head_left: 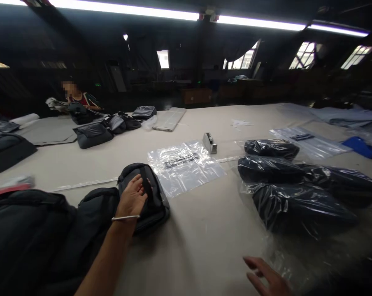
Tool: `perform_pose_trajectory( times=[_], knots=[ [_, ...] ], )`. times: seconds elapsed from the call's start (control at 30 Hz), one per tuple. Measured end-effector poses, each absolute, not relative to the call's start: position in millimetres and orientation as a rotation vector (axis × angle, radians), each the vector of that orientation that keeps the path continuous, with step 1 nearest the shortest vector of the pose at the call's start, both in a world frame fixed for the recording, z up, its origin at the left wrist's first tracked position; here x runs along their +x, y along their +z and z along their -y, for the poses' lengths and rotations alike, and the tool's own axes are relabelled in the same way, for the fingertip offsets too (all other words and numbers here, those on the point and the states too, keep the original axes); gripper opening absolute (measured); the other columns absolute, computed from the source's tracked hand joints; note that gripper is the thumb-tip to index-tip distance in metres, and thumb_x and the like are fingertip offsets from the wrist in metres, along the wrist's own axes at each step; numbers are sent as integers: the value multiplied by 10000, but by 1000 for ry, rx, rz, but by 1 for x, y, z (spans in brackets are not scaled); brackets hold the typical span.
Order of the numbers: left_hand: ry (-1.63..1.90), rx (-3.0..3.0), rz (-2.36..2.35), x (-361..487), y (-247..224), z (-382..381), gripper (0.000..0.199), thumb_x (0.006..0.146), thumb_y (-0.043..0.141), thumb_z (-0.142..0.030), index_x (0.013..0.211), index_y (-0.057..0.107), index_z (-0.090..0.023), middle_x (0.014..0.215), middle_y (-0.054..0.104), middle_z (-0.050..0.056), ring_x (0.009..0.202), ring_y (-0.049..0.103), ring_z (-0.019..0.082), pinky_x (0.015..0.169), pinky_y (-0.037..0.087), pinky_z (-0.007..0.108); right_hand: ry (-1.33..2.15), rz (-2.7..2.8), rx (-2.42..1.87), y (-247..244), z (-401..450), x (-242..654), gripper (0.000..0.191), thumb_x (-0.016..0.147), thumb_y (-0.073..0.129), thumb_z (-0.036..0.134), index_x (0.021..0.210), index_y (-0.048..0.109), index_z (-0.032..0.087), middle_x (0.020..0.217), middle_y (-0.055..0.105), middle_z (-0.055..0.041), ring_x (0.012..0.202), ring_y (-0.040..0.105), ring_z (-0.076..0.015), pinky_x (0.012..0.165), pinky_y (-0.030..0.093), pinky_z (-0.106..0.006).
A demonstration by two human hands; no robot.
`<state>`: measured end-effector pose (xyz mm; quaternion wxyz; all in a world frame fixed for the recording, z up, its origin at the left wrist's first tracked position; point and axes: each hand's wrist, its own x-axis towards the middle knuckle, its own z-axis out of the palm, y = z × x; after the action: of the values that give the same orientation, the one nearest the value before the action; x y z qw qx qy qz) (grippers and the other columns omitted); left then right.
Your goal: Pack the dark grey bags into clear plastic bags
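Note:
My left hand (pixel 133 198) lies over a dark backpack (pixel 156 205), its curled fingers at a strap on the bag's face; whether they grip it is hard to tell. More dark bags (pixel 28 238) lie to the left, partly behind my left forearm. Low at the right, my right hand (pixel 264 276) is over the pale table (pixel 204 230), fingers apart and holding nothing. Clear plastic bags (pixel 186 164) with dark print lie flat beyond the backpack. Beside them stands a grey tape dispenser (pixel 210 142).
Several dark bags wrapped in clear plastic (pixel 297 201) are piled at the right. A blue cloth (pixel 363 147) lies behind them. Across the table are more dark bags (pixel 93 133), a folded grey sheet (pixel 170 118) and a seated person (pixel 81 98).

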<state>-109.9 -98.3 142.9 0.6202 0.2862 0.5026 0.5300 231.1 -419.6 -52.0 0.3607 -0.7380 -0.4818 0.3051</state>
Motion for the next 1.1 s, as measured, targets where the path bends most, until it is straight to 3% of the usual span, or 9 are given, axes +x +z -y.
perform_pose_trajectory(
  times=[0.13,0.27,0.4,0.53,0.6,0.7,0.77,0.93,1.1],
  knots=[
    [1198,466,-941,-67,153,154,229,869,498,-216,1080,576,-256,1058,646,40,1046,641,159,882,551,307,905,1174,-1615,-24,365,182,753,742,706,576,1416,477,328,1501,451,-88,1376,415,-324,1072,442,-486],
    [1037,381,-830,-18,150,219,322,863,475,-297,1168,573,-259,1199,619,91,1249,557,238,1024,512,438,1020,971,-1451,-1,335,176,1045,664,681,755,1515,274,305,1592,273,-125,1467,216,-337,1112,363,-535],
    [828,631,-629,18,136,280,435,871,453,-337,1301,499,-294,1361,553,80,1378,428,251,1107,442,452,953,927,-1574,25,343,214,853,753,678,664,1446,415,243,1512,423,-129,1415,350,-313,1169,282,-499],
    [556,1038,-538,16,129,298,577,928,466,-361,1477,299,-310,1496,447,78,1403,382,254,1118,416,440,972,976,-1661,40,364,253,701,758,695,624,1316,574,218,1397,554,-122,1339,454,-335,1120,364,-502],
    [411,1262,-529,4,127,286,582,910,547,-391,1457,359,-325,1451,508,81,1336,481,271,1063,469,431,946,1064,-1686,41,368,261,645,766,700,596,1292,598,237,1419,533,-110,1354,436,-329,1101,392,-500],
    [343,1690,-686,-15,123,251,394,900,571,-436,1284,565,-348,1163,701,45,1042,680,241,899,562,366,854,1238,-1754,44,364,259,579,798,699,515,1304,586,259,1449,500,-95,1374,412,-299,1127,364,-500],
    [476,1967,-857,-20,119,225,312,897,566,-441,1180,635,-330,1046,724,39,954,689,238,873,556,363,788,1335,-1809,50,359,254,557,818,687,479,1320,571,266,1458,489,-88,1369,417,-285,1151,326,-499],
    [407,2388,-884,1,106,184,439,814,676,-386,1235,619,-277,1220,669,93,1133,607,316,997,461,464,680,1590,-1863,71,338,250,519,794,732,395,1278,606,254,1408,529,-78,1307,463,-270,1122,357,-438],
    [33,2544,-818,24,90,188,195,866,621,-292,1054,651,-249,1005,697,57,917,653,267,785,502,370,573,1925,-1826,90,310,252,438,766,770,411,1158,677,240,1093,666,-53,1088,557,-246,1002,410,-408]
  ],
)
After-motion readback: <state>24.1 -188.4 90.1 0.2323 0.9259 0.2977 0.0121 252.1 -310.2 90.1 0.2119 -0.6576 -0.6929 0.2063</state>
